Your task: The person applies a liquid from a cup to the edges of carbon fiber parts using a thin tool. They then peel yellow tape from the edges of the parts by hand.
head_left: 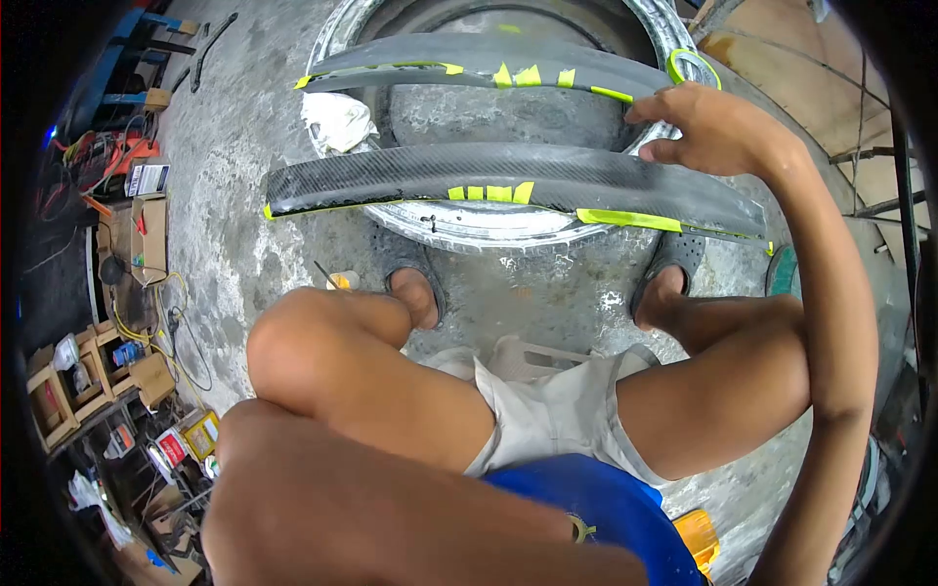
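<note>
Two long, curved, dark panels lie across a whitish tire [459,230] on the floor. The near panel [391,176] shows a carbon-fibre weave and has yellow-green tape strips [493,192] along its front edge. Similar tape is stuck on the far panel [440,51]. My right hand [708,127] hovers over the right ends of the panels, thumb and fingers apart, with nothing seen between them. Just behind it, a roll of yellow-green tape [676,66] rests on the tire. My left arm [391,498] is bent across the bottom, blurred, and its hand is out of view.
A crumpled white cloth [337,122] sits on the tire's left side. My legs and dark clogs [664,269] flank the near panel. Tools, cables and wooden crates [88,376] line the left side. A small container [342,280] stands by my left foot, cardboard [791,59] at upper right.
</note>
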`<control>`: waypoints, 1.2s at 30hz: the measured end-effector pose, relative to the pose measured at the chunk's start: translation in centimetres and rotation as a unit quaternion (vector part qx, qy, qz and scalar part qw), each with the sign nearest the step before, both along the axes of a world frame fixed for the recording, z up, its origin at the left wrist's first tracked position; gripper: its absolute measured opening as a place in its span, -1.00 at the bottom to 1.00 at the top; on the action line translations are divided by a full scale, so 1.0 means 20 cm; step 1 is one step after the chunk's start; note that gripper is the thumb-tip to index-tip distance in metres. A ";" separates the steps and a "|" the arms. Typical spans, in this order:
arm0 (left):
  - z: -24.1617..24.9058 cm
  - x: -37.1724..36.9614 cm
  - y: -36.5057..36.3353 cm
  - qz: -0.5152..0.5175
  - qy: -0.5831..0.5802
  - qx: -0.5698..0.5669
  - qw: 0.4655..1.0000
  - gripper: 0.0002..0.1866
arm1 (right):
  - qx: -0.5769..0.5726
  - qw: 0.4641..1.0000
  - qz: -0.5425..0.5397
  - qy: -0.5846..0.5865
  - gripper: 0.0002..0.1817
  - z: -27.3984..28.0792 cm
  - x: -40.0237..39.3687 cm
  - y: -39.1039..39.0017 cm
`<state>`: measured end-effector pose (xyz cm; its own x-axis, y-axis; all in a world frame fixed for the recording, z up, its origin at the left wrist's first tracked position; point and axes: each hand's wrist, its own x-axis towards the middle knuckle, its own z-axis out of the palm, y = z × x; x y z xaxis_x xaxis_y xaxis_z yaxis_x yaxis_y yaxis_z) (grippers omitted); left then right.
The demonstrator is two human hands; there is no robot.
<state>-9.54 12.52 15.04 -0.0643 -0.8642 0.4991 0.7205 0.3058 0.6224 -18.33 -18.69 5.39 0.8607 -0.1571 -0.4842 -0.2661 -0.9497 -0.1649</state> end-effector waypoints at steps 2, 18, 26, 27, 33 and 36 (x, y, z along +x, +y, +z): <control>0.00 0.06 0.03 0.047 -0.010 -0.007 0.999 -0.83 | -0.001 1.000 0.016 -0.002 -0.53 0.05 0.01 0.00; -1.79 -0.04 1.70 0.682 0.009 0.599 0.420 -0.73 | -0.056 0.974 -0.137 -0.173 -0.80 0.03 -0.79 -0.34; -2.09 0.11 1.37 0.621 -0.022 0.679 0.391 -0.46 | 0.044 0.960 -0.254 -0.112 -0.78 0.18 -0.84 0.21; -2.11 0.15 1.30 0.659 -0.020 0.653 0.373 -0.30 | 0.041 0.947 -0.285 -0.140 -0.74 0.18 -0.84 0.21; -2.23 0.33 1.17 0.686 -0.208 0.658 0.231 0.17 | -0.014 0.973 -0.208 -0.100 -0.70 0.16 -0.78 0.26; -2.30 0.39 1.15 0.699 -0.204 0.648 0.225 0.19 | -0.020 0.975 -0.212 -0.071 -0.69 0.15 -0.79 0.25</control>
